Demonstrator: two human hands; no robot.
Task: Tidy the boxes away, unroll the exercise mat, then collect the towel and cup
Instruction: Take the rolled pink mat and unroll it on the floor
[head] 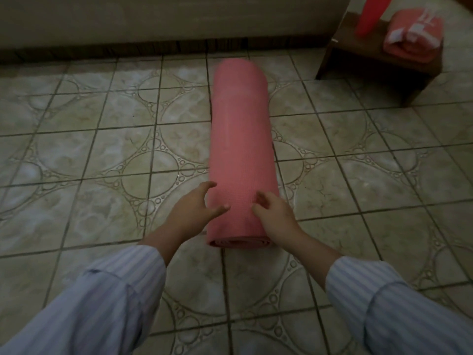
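down on the tiled floor point(107, 139) lies the pink exercise mat point(240, 139), fully rolled into a thick cylinder that runs lengthwise away from the camera, its spiral end facing the viewer at the near side. both hands sit at that near end. the left hand point(194, 206) is at the roll's left flank, fingers spread and loosely curved, the thumb reaching across onto the top of the mat and the fingertips touching or just beside its side; it is not closed round anything. the right hand point(275, 213) rests on the roll's right side near the top, its fingers bent against the surface, and whether they pinch a loose edge of the mat or only press on it cannot be told. both forearms wear pale blue striped sleeves point(107, 303). well apart from the mat, at the upper right, a low dark wooden table point(332, 57) stands on the floor; on it lies a folded coral towel point(414, 37) with white markings, and just beside the towel, to its left, stands a red cup point(371, 16), partly cut off by the top edge. a pale wall point(153, 19) with a dark base strip runs behind.
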